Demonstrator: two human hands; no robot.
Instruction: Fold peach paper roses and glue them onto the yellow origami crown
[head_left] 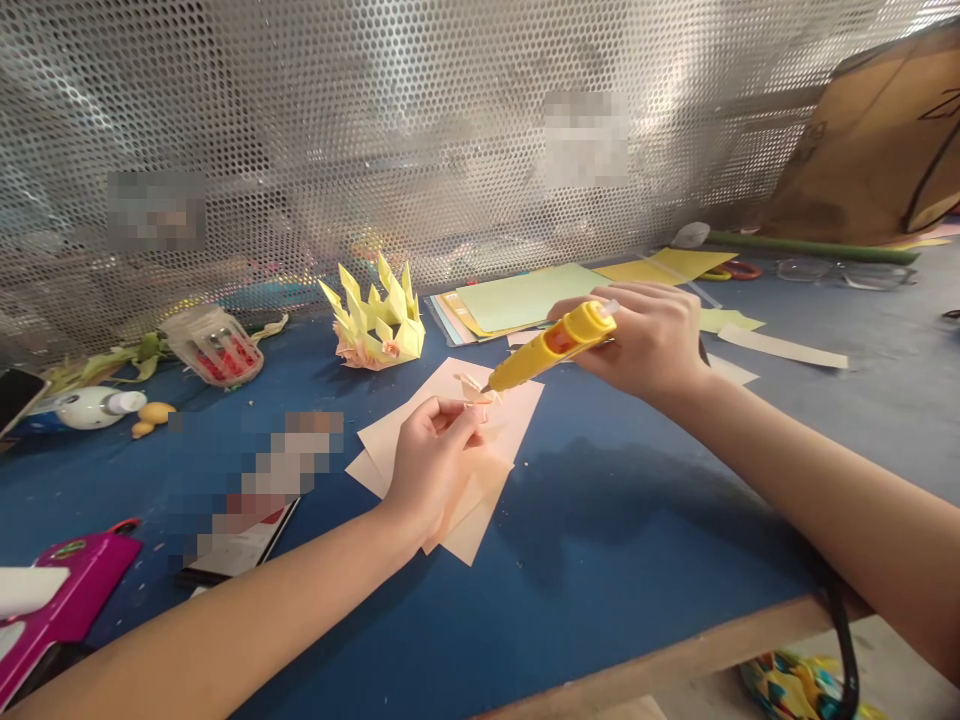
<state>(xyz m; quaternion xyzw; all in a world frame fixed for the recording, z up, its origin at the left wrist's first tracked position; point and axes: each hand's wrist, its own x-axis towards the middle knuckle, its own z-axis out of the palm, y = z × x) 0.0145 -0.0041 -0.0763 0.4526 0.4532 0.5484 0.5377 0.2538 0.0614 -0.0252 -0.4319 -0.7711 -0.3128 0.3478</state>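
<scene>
My right hand (649, 335) is closed around a yellow hot glue gun (551, 345), its nozzle pointing down and left. The nozzle tip is at a small pale-pink paper piece (474, 388), perhaps folded or curled. Fingers of my left hand (435, 450) pinch this piece from below; its exact form is partly hidden. Beneath the left hand, several pale-pink paper sheets (521, 400) lie overlapped on the blue table (600, 560). Behind them stands a yellow folded-paper crown (382, 320) with pink paper flowers along its base.
Left are a clear jar (214, 345) with red bits, a white bottle (97, 405), a phone (247, 540) and a magenta case (79, 585). Coloured paper sheets (525, 298), scissors (739, 270), glasses (847, 272) and a brown bag (862, 140) lie toward the back right. A perforated metal panel (450, 130) closes the back.
</scene>
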